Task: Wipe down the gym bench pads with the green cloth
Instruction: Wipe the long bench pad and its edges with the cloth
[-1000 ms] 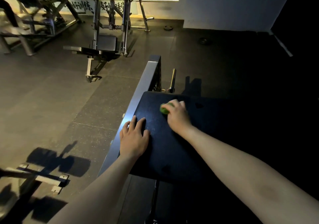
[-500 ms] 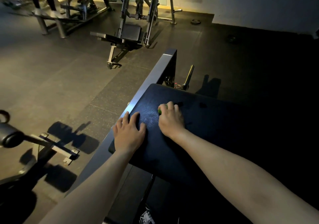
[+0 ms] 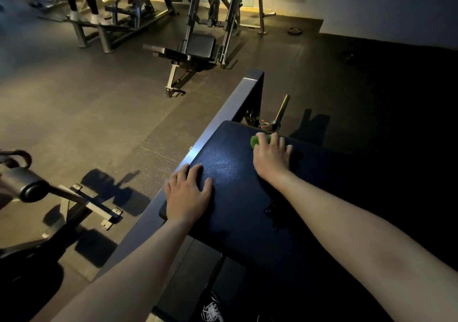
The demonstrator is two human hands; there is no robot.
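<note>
right hand [image 3: 271,157] presses green cloth [image 3: 255,141] near bench pad [image 3: 238,197] far edge, fingers apparently curled over it | left hand [image 3: 186,194] flat at left edge, fingers spread

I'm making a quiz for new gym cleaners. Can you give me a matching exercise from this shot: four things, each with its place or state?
Things:
1. green cloth
2. left hand
3. bench pad
4. weight plate

Places or states:
A. flat on the pad's near left edge
B. on the floor by the far wall
C. bunched under the right hand
D. dark, under both hands

Pairs: 1-C, 2-A, 3-D, 4-B
</note>
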